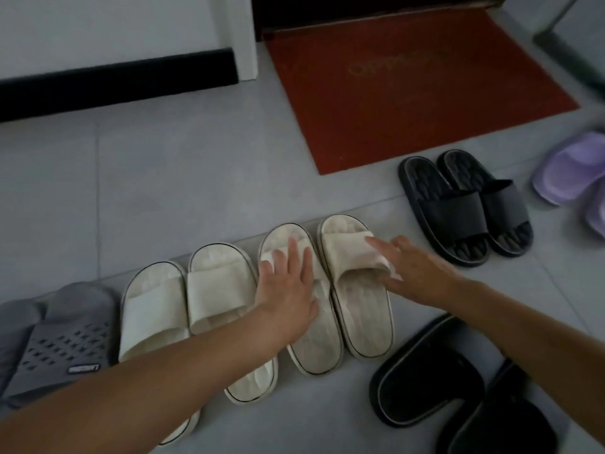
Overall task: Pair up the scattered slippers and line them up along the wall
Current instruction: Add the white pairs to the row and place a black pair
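Two pairs of cream slippers lie side by side on the grey floor. My left hand (288, 290) rests flat, fingers spread, on the strap of one beige slipper (314, 339). My right hand (412, 273) touches the strap of its partner (357, 257) from the right, fingers apart. To their left sits a whiter cream pair (216, 290), partly under my left forearm. A grey perforated pair (59, 339) is at the far left. A black pair (465, 208) stands right of the beige ones, and another black pair (458, 388) lies at the lower right.
A red doormat (409, 93) lies ahead before a dark doorway. The white wall with a black skirting board (114, 83) runs along the upper left. A lilac pair of slippers (569, 172) sits at the right edge.
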`<move>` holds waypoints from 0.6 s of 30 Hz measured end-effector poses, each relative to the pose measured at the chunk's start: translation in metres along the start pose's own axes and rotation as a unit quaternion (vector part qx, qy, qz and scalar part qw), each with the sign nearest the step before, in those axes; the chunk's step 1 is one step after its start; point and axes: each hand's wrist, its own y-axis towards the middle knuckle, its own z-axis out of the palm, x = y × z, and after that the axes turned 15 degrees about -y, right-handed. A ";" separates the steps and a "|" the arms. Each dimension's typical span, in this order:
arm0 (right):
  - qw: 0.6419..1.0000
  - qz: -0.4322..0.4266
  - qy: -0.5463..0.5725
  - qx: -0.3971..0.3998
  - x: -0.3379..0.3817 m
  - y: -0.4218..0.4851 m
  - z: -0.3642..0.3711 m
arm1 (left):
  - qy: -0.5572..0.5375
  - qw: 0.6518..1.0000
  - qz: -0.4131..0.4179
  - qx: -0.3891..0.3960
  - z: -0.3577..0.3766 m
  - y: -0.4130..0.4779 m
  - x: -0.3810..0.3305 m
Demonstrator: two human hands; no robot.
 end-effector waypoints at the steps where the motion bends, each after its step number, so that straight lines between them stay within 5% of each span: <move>1: 1.000 0.020 0.017 -0.002 -0.010 -0.012 0.002 | -0.004 0.999 0.042 -0.015 -0.001 -0.002 -0.013; 5: 0.991 0.112 0.067 0.028 -0.045 -0.075 0.021 | -0.039 0.975 0.219 -0.005 0.000 -0.003 -0.077; 10: 0.970 0.224 -0.020 0.093 -0.066 -0.170 0.061 | -0.033 0.931 0.351 0.094 0.012 0.003 -0.160; 14: 0.919 0.336 0.072 0.193 -0.065 -0.217 0.111 | 0.025 0.923 0.342 0.173 0.024 0.019 -0.192; 18: 0.891 0.382 0.217 0.115 -0.075 -0.223 0.140 | 0.025 0.921 0.334 0.199 0.022 0.044 -0.205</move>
